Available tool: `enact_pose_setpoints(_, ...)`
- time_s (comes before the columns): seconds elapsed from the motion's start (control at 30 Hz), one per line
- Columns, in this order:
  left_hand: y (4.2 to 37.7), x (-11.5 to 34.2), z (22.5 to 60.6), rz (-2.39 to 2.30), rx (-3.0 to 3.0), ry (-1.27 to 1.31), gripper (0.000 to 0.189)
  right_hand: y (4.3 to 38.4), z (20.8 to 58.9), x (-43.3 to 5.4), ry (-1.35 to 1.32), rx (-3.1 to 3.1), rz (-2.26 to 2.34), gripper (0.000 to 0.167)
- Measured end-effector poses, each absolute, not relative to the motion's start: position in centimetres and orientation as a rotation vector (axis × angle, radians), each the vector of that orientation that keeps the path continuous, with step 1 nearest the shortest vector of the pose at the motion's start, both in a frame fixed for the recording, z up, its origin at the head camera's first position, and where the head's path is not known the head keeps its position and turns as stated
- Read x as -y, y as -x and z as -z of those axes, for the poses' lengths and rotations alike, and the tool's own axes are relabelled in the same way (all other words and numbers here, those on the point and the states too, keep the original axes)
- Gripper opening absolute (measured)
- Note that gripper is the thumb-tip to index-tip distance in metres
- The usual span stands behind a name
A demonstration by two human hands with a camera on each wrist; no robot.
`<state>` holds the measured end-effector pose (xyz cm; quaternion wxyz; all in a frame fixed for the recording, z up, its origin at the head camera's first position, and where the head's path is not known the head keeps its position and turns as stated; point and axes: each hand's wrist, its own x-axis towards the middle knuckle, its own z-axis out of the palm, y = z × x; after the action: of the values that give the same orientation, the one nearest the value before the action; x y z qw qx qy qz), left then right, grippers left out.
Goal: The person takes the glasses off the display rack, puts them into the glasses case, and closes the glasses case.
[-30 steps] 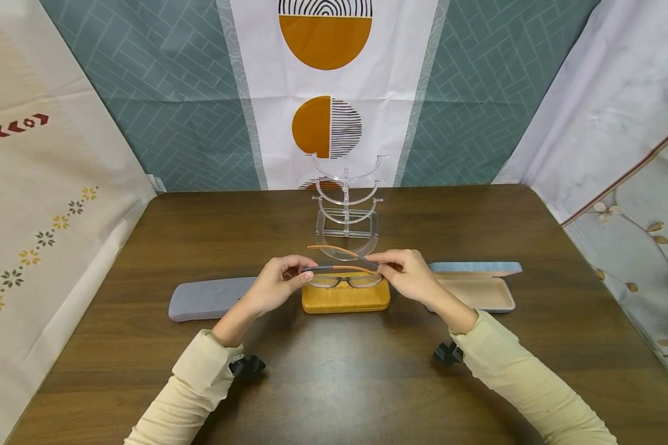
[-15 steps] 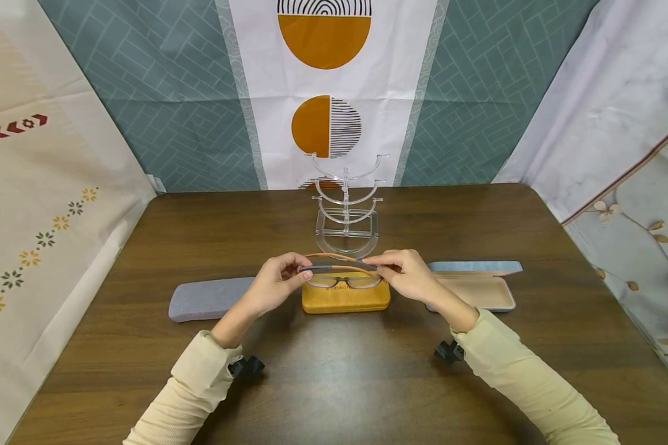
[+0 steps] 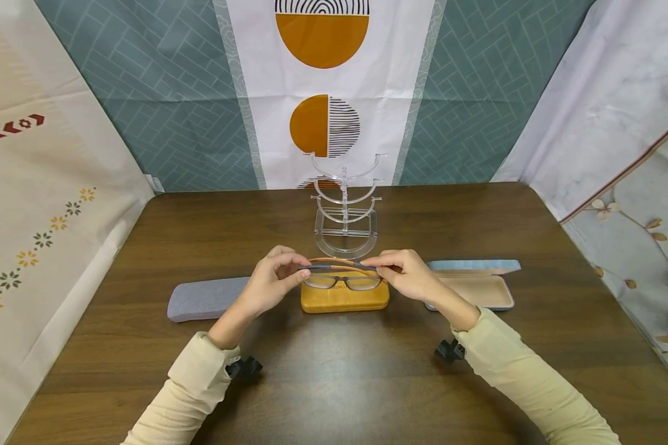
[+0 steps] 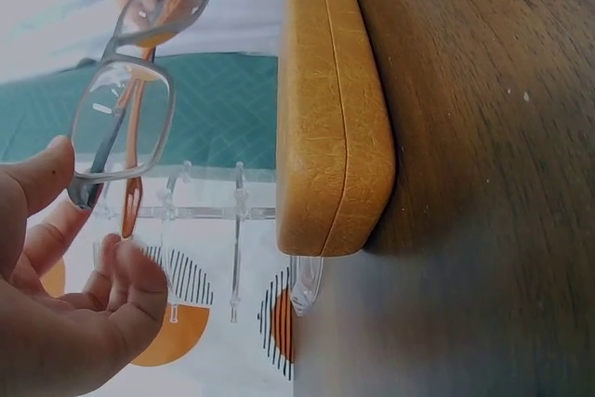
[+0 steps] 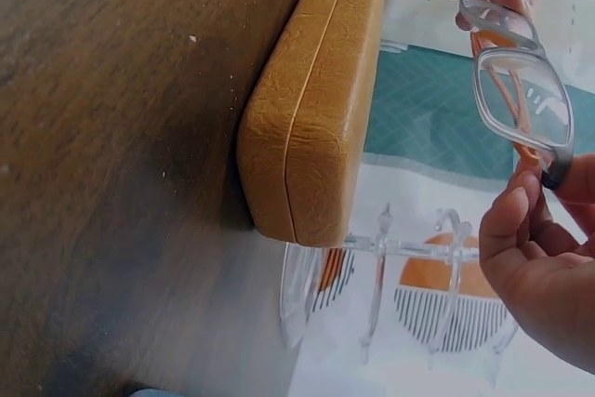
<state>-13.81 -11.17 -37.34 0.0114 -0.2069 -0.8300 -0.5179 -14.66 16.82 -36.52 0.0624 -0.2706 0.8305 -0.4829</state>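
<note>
A pair of eyeglasses (image 3: 363,283) with a grey frame and orange-tipped temples is held up just above a mustard-yellow glasses case (image 3: 345,301). My left hand (image 3: 269,281) pinches the left end of the frame by its hinge, and my right hand (image 3: 409,275) pinches the right end. Both temples lie folded across behind the lenses. From the left wrist view, the thumb touches the rim of the glasses (image 4: 170,104) and the fingers curl beside the orange tip. In the right wrist view, the thumb and fingers hold the dark hinge corner. The yellow case is closed.
A clear tiered glasses stand (image 3: 345,232) rises behind the yellow case. To the left lies a closed grey-blue case (image 3: 206,300), partly behind the left hand. An open light-blue case (image 3: 479,292) with a beige lining stands to the right on the dark wooden table (image 3: 334,383).
The rear orange temple, which stuck up and back, has come down and folded in behind the lenses under my right fingers. Both hands keep hold of the eyeglasses in nearly the same place.
</note>
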Motion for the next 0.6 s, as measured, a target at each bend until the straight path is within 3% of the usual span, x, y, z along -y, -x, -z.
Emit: enact_pose_setpoints(0.6, 13.76, 10.64, 37.03, 1.680, 2.606, 0.647, 0.017, 14.95, 36.40, -17.35, 0.784, -2.508, 1.474, 0.026)
